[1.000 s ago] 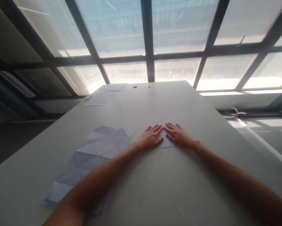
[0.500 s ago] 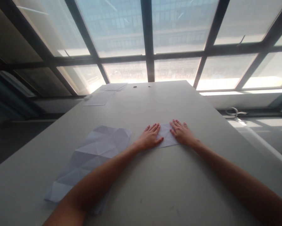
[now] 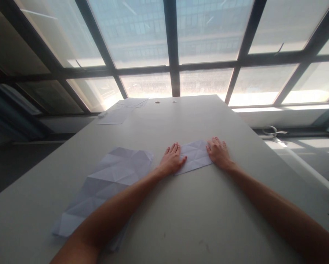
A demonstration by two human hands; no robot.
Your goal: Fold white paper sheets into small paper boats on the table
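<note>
Fingers of our left hand and right hand lie flat, gripping nothing. Their palms hide the edges of the creased paper, which lies between them at 3 and 9 o'clock.

- The small creased paper lies on the table at frame centre.
- The left hand rests on its left edge, the right hand on its right edge.
- A larger creased sheet lies lower left, under the left forearm.
- More sheets lie at the table's far left end, upper centre-left of the frame.
</note>
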